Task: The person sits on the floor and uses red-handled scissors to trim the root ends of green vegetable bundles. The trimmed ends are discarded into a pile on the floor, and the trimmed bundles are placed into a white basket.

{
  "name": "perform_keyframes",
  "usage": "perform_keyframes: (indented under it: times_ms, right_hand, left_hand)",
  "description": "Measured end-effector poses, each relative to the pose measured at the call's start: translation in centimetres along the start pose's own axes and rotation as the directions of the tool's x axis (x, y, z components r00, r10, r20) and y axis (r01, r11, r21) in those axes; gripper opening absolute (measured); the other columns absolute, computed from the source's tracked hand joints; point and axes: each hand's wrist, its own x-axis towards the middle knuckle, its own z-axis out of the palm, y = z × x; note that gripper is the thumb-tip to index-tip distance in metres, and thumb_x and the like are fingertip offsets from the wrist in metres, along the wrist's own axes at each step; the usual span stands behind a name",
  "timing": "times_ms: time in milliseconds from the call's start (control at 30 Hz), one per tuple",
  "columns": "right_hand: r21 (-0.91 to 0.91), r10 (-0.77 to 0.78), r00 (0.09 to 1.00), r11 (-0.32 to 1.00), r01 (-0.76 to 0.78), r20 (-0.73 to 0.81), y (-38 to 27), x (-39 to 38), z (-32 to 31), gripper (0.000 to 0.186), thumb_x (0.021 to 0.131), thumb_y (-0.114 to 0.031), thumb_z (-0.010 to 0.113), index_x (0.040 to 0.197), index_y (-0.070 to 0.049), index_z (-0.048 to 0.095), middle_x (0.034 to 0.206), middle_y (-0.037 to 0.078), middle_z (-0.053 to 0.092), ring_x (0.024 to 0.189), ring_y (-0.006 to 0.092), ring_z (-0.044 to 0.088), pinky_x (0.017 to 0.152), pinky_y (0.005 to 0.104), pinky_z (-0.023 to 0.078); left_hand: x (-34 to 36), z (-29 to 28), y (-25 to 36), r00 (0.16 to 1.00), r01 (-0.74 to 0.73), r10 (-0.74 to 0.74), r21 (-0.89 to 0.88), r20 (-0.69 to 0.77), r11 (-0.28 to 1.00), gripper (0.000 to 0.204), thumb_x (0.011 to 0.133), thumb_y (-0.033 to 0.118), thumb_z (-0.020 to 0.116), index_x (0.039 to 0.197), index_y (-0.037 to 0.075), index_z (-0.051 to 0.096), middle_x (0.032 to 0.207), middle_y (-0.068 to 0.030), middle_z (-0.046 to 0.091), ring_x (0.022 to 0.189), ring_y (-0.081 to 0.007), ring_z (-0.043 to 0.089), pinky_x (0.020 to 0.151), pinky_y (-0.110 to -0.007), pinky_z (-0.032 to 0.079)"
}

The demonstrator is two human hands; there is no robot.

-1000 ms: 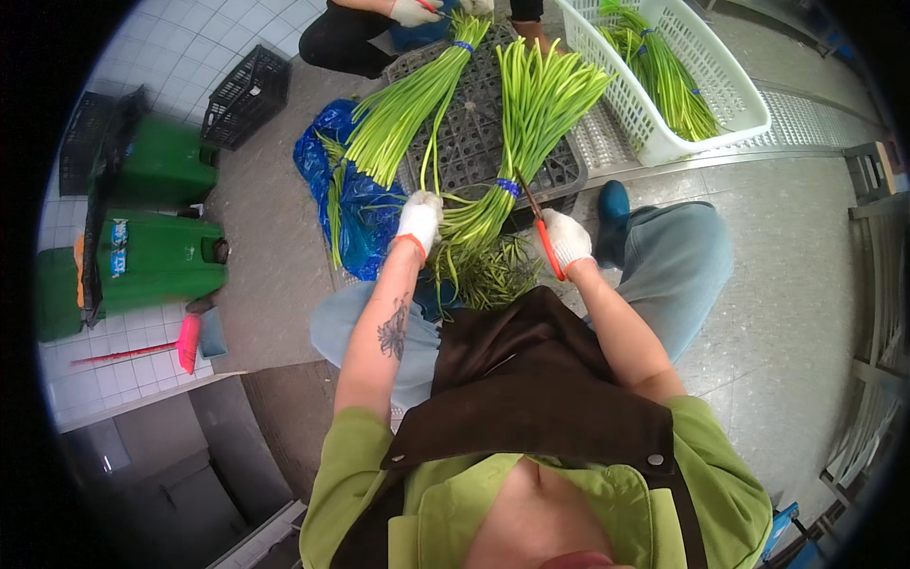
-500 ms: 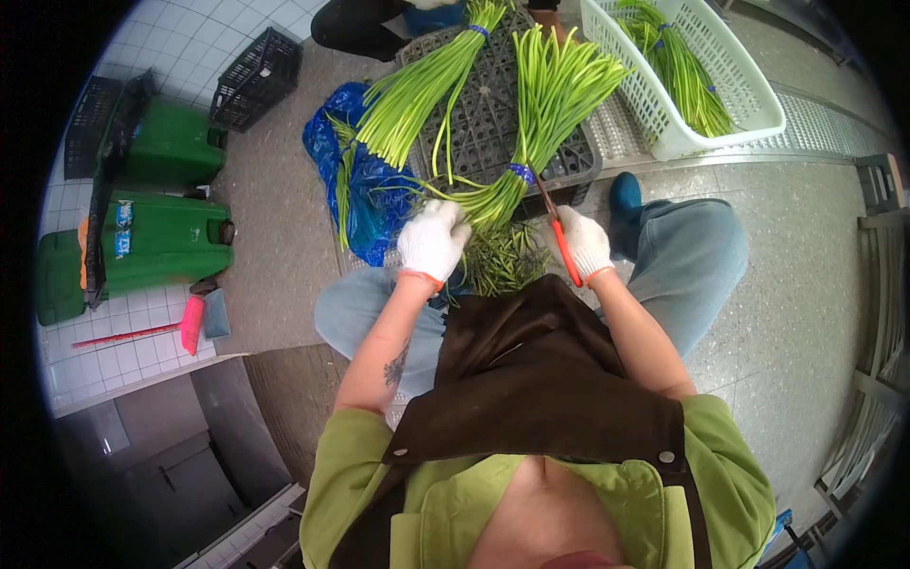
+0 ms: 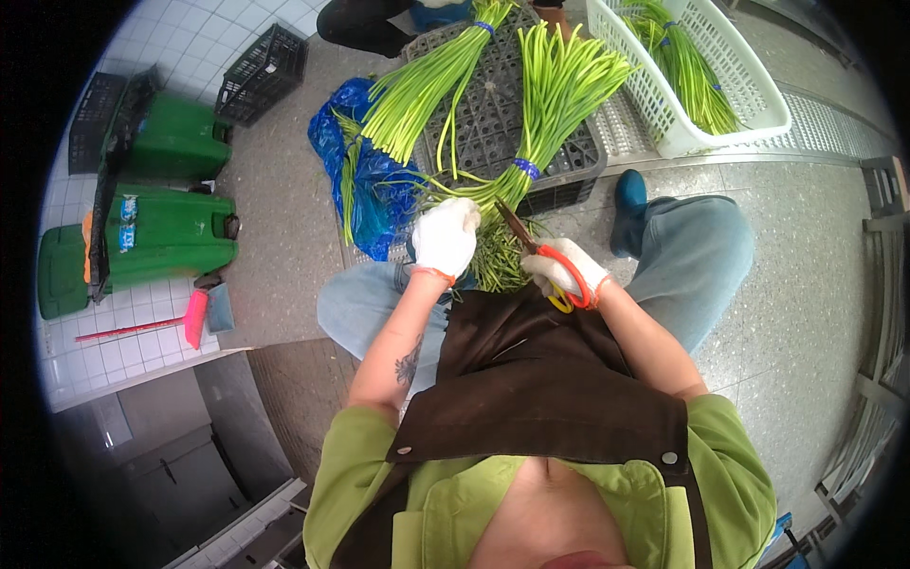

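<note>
A bundle of green garlic scapes (image 3: pixel 564 104), tied with a blue band (image 3: pixel 526 168), lies over the near edge of a black crate (image 3: pixel 590 156). My left hand (image 3: pixel 445 237), in a white glove, is closed around its thin near ends. In my gloved right hand (image 3: pixel 540 269) are scissors (image 3: pixel 515 228) with red and yellow handles, blades pointing up and left just below the band. Beneath the hands lies a heap of thin green trimmings (image 3: pixel 498 256). To the left on the crate rests a second tied bundle (image 3: pixel 427 95).
A blue plastic bag (image 3: pixel 379 213) with loose stems lies left of the crate. The white basket (image 3: pixel 678 140) at far right holds more bundles (image 3: pixel 697 81). Green bins (image 3: pixel 175 228), another black crate (image 3: pixel 261 76) and a pink broom (image 3: pixel 196 318) stand left. Another person's dark-clad leg (image 3: pixel 355 27) shows at the top.
My right hand has drawn the scissors back from beside the band, turning the blades up and left. My left hand has moved slightly right, still on the bundle's ends.
</note>
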Motion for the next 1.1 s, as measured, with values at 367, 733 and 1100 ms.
perform_keyframes:
  times_ms: [367, 733, 1100]
  right_hand:
    - [-0.317, -0.306, 0.934, 0.918, 0.238, -0.184, 1.7, -0.8, -0.9, 0.028, 0.086, -0.029, 0.063, 0.093, -0.002, 0.067, 0.075, 0.02, 0.067, 0.075, 0.0345, 0.067, 0.071, 0.0409, 0.051]
    - [-0.205, -0.209, 0.964, 0.963, 0.173, -0.166, 0.8, -0.1, -0.5, 0.019, 0.087, -0.02, 0.063, 0.094, -0.003, 0.062, 0.068, 0.004, 0.059, 0.055, 0.0128, 0.056, 0.052, 0.0281, 0.045]
    - [0.026, -0.115, 0.993, 0.993, 0.116, -0.013, -1.4, -0.3, 0.2, 0.022, 0.087, -0.021, 0.062, 0.095, 0.0, 0.059, 0.069, 0.004, 0.057, 0.06, 0.014, 0.056, 0.056, 0.0281, 0.044]
  left_hand:
    - [-1.4, -2.9, 2.1, 0.863, 0.056, -0.049, 0.001, 0.504, 0.998, 0.029, 0.088, 0.037, 0.061, 0.104, 0.016, 0.071, 0.103, -0.0123, 0.066, 0.1, -0.0338, 0.065, 0.088, -0.043, 0.051]
    - [3.2, 3.5, -1.0, 0.992, -0.006, -0.016, 0.169, 0.125, 0.986, 0.018, 0.086, 0.028, 0.063, 0.094, 0.016, 0.073, 0.098, -0.0097, 0.068, 0.093, -0.0338, 0.064, 0.084, -0.044, 0.052]
    - [3.5, -2.2, 0.9, 0.74, 0.661, -0.29, -0.575, 0.607, 0.482, 0.03, 0.096, 0.034, 0.057, 0.094, 0.006, 0.065, 0.067, 0.0049, 0.049, 0.058, -0.0059, 0.04, 0.054, -0.022, 0.033]
